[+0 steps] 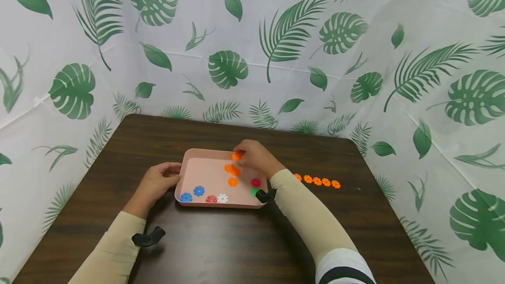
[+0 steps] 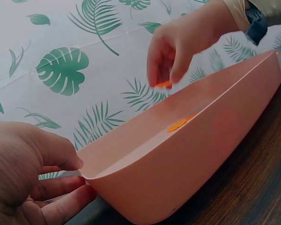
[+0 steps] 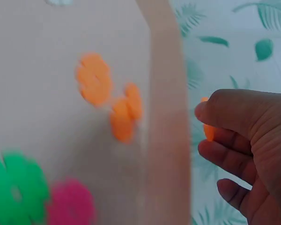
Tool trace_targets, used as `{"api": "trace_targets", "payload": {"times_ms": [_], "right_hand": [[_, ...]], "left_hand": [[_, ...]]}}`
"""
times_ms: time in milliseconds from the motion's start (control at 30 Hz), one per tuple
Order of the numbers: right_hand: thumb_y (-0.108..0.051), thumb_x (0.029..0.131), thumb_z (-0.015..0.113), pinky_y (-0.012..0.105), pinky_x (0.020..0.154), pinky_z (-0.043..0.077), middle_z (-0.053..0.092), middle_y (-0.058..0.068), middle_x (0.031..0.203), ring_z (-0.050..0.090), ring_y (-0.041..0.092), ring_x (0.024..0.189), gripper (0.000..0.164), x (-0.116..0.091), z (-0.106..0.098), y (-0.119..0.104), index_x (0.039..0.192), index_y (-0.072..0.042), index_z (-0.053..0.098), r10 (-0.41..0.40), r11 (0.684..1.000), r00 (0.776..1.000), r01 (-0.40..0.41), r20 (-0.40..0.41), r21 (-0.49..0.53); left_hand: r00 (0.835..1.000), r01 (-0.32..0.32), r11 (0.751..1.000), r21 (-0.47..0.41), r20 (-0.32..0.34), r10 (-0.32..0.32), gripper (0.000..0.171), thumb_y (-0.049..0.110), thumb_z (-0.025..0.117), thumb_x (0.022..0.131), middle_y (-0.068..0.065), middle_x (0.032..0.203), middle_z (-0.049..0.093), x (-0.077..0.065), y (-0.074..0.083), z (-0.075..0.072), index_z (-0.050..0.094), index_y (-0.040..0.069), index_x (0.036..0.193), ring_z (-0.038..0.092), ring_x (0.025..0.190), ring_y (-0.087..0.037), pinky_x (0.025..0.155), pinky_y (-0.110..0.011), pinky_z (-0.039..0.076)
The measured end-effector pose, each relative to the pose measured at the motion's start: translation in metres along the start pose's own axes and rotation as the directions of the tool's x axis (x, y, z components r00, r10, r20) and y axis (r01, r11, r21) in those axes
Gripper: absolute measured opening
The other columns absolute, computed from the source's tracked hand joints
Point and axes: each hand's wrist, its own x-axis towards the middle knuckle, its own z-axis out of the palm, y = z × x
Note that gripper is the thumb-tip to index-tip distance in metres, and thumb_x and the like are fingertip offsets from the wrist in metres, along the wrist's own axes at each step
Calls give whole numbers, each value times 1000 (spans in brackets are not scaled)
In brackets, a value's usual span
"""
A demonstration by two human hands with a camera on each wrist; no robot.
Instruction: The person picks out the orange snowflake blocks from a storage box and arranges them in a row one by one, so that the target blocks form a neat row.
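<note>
A pink tray (image 1: 215, 163) lies on the table, and my left hand (image 1: 158, 183) grips its left rim, thumb on top and fingers against the outer wall. Over the tray's far side, my right hand (image 1: 254, 157) pinches an orange notched plastic disc (image 1: 236, 156) between thumb and fingers; the right wrist view shows this disc (image 3: 209, 132) partly hidden by the thumb. Below it in the tray lie a few more orange discs (image 1: 232, 182). Two blue discs (image 1: 199, 190), a red disc (image 1: 211, 198) and a white disc (image 1: 222, 198) sit along the near side.
To the tray's right, several orange discs (image 1: 317, 181) form a row on the dark wooden table (image 1: 221, 240). A pink disc (image 1: 256, 182) and a green disc (image 3: 16, 192) lie in the tray's right end. Leaf-printed cloth (image 1: 236, 25) hangs behind the table.
</note>
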Motion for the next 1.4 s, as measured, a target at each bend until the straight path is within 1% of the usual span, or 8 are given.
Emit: {"api": "trace_targets", "payload": {"times_ms": [233, 467, 667, 800, 1000, 1200, 1333, 1400], "right_hand": [[-12, 86, 82, 34, 84, 58, 65, 2, 104, 61, 22, 93, 32, -23, -50, 33, 116, -7, 75, 40, 998, 994, -44, -98, -35], [-16, 89, 79, 42, 88, 56, 65, 5, 106, 60, 27, 98, 27, -72, -94, 80, 114, -7, 74, 141, 990, 974, -141, -178, 11], [-17, 91, 77, 49, 90, 55, 65, 11, 111, 60, 33, 103, 32, -121, -117, 127, 120, -5, 72, 250, 967, 946, -256, -208, 1], [-19, 93, 75, 53, 90, 55, 64, 15, 117, 60, 35, 105, 34, -152, -129, 154, 122, -3, 71, 340, 937, 910, -349, -239, 2], [-23, 96, 73, 58, 95, 54, 63, 20, 121, 59, 38, 108, 37, -193, -138, 183, 126, -1, 68, 464, 882, 848, -468, -257, 48], [-22, 97, 72, 59, 96, 55, 62, 26, 125, 59, 40, 108, 42, -223, -127, 209, 130, 3, 64, 572, 819, 793, -563, -210, 107], [-24, 96, 73, 60, 97, 54, 62, 27, 126, 59, 41, 108, 44, -237, -116, 224, 130, 2, 64, 610, 792, 771, -601, -181, 109], [-26, 95, 74, 61, 96, 53, 63, 27, 125, 59, 41, 107, 45, -242, -111, 230, 129, 3, 65, 612, 790, 771, -606, -174, 94]], "left_hand": [[1000, 14, 1000, 7, 7, -14, 49, 20, 71, 98, -21, 138, 62, -1, -1, 0, 58, 6, 144, 61, 123, -39, 105, -53, 52], [1000, 12, 1000, 0, 14, -12, 50, 18, 71, 98, -23, 138, 61, -2, 1, 2, 58, 4, 144, 61, 123, -39, 105, -54, 52], [1000, -1, 1000, 4, 19, 1, 49, 18, 71, 99, -23, 137, 61, -1, 0, 1, 58, 4, 144, 61, 123, -39, 105, -53, 52], [999, -41, 999, 10, 7, 41, 48, 16, 70, 98, -24, 134, 63, 1, -4, 1, 59, 2, 142, 62, 120, -39, 103, -53, 53], [1000, -30, 1000, 8, 4, 30, 49, 17, 70, 98, -23, 136, 62, 2, -3, 1, 58, 3, 144, 61, 122, -39, 104, -54, 52], [1000, -5, 1000, 2, 11, 5, 50, 19, 70, 99, -23, 138, 61, 2, -1, 0, 57, 4, 145, 59, 124, -39, 106, -55, 50], [1000, 0, 1000, -1, 13, 0, 49, 18, 70, 99, -22, 138, 61, 2, 0, 0, 57, 5, 145, 58, 125, -39, 106, -55, 50], [1000, -1, 1000, 1, 14, 1, 49, 18, 70, 99, -23, 137, 61, 2, -1, 1, 57, 5, 145, 59, 124, -39, 106, -54, 51]]}}
